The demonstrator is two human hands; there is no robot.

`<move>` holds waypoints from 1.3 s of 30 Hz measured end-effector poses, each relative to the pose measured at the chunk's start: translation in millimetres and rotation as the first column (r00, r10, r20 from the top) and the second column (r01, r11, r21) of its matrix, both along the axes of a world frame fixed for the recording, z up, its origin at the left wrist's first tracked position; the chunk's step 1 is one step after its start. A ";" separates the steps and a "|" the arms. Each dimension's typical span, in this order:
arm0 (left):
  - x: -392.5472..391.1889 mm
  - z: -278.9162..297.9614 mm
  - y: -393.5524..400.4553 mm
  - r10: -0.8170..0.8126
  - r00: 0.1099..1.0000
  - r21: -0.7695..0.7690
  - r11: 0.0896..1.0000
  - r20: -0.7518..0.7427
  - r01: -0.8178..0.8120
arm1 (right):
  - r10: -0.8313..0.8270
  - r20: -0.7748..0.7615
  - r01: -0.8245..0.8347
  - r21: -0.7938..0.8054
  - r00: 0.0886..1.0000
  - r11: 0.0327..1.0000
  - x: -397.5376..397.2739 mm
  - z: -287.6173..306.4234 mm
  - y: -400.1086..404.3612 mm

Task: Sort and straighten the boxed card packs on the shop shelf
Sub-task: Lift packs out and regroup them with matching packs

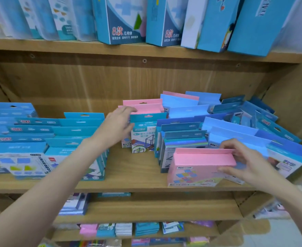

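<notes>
Two hands reach: right hand (pixel 248 164) apparently pinching pink pack (pixel 200 168).

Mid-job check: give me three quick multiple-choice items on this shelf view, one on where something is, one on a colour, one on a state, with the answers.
1. Where is the left hand?
A. at the small pink and teal stack mid-shelf
B. on the top shelf
C. off the shelf

2. What colour is the pack in the right hand?
A. teal
B. pink
C. white

3. How is that pack held?
A. lying flat, untouched
B. pinched, thumb on its front and fingers over its top edge
C. hanging from a hook

Answers: A, the hand rests against the mid-shelf stack; B, the pink pack is plainly pink; C is out, B, the right hand clasps its right end.
</notes>
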State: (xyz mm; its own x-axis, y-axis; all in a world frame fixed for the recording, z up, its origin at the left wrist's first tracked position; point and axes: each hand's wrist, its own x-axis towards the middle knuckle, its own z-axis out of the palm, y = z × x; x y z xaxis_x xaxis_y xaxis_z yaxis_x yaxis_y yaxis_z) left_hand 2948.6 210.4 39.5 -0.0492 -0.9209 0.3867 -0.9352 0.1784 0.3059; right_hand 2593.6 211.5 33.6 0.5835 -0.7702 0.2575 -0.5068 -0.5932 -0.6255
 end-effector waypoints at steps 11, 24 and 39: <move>-3.8 16.4 -31.1 0.032 0.991 0.060 0.997 0.126 -0.040 | 0.026 -0.137 -0.059 -0.242 0.990 0.969 55.6 -6.0 1.2; -18.2 13.4 -53.4 -0.131 0.991 0.100 0.986 -0.008 0.131 | -0.128 -0.141 0.079 -0.306 0.982 0.949 53.2 -8.0 -11.5; 43.6 36.5 -55.0 -0.111 0.993 0.106 0.989 0.045 0.106 | -0.015 -0.137 -0.024 -0.278 0.990 0.960 100.3 -11.5 -11.7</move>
State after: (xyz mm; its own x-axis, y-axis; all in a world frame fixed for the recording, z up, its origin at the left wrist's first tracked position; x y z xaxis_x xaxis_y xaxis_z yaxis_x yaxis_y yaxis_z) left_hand 2992.3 155.3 76.0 -0.1680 -0.9440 0.2839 -0.9269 0.2493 0.2805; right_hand 2693.9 199.8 22.1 0.6313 -0.6764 0.3795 -0.5726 -0.7365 -0.3602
